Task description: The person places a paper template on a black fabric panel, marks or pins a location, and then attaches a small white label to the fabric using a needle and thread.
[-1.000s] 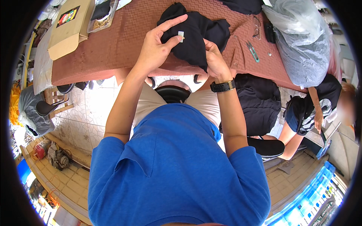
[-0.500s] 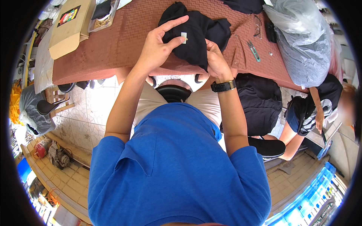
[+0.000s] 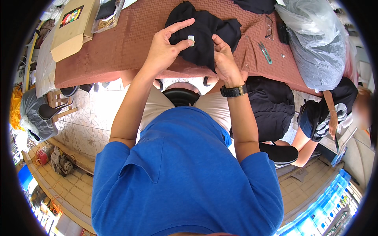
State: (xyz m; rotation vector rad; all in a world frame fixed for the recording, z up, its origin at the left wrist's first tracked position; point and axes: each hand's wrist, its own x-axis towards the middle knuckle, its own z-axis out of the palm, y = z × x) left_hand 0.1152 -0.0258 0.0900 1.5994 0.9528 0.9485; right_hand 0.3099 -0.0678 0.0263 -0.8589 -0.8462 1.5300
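Note:
A black cloth garment (image 3: pixel 202 24) lies bunched at the table's near edge, with a small white label (image 3: pixel 191 38) on it. My left hand (image 3: pixel 165 47) grips the garment. Its thumb presses beside the label, the index finger stretches out over the cloth, and the other fingers are hidden. At the garment's right side, my right hand (image 3: pixel 223 59) has its thumb and index finger pinched together. Whatever sits in that pinch is too small to make out. The hand's lower part touches the cloth's edge.
Thread snips (image 3: pixel 265 53) and eyeglasses (image 3: pixel 269 30) lie right on the brown tablecloth (image 3: pixel 130 43). A cardboard box (image 3: pixel 75 29) and clear container (image 3: pixel 105 23) stand left. A large plastic bag (image 3: pixel 315 47) bulges at right. Another person (image 3: pixel 328 110) sits at far right beside dark cloth (image 3: pixel 269 110).
My right hand's pinched fingertips have risen slightly away from me, off the garment's edge. My left hand has barely shifted on the cloth.

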